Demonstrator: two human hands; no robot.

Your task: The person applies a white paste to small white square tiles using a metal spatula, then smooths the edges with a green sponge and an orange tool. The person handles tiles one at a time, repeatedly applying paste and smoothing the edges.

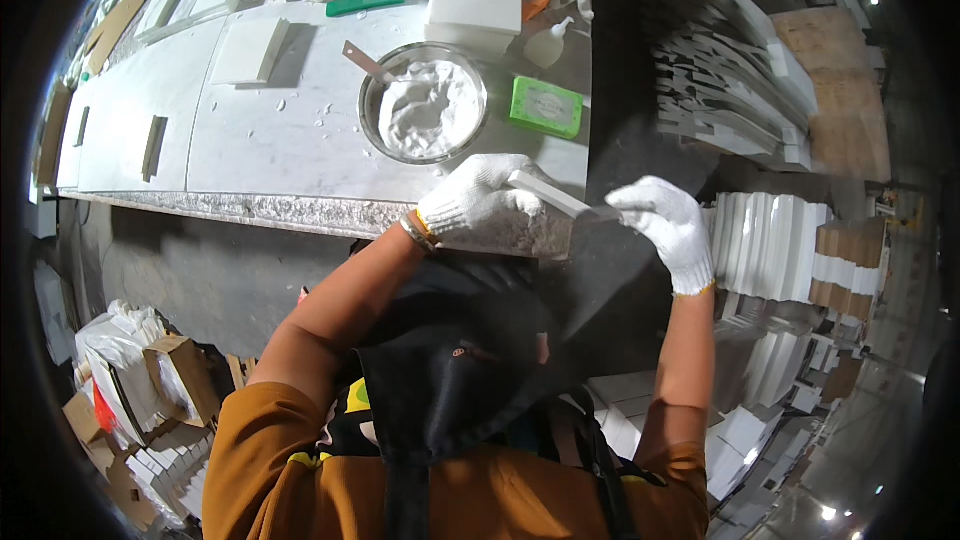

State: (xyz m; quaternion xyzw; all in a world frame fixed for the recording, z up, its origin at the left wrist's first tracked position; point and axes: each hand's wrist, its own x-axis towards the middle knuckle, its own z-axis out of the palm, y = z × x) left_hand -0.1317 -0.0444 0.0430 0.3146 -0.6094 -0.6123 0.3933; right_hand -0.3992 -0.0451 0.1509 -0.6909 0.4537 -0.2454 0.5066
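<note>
Both hands are working at the table's near edge, toward its right corner. The left hand, in a white glove, is closing around one end of a thin white strip. The right hand, also gloved, is pinching the strip's other end with its fingers curled. The strip is being held in the air just off the near edge, tilting slightly down to the right, touching nothing but the gloves.

A metal bowl is standing on the table just behind the left hand, holding white paste. A tool handle is leaning out over its rim on the far left side. A green box is lying just right of the bowl, and a white block is sitting behind it. White flecks are dotting the surface left of the bowl.

Judging progress: whether paste is already sitting on the strip cannot be told, as its working face is too narrow to read. The bowl is looking well filled, so much of the paste appears unused. Stacks of white pieces are standing off the table to the right; whether they are finished cannot be told.
</note>
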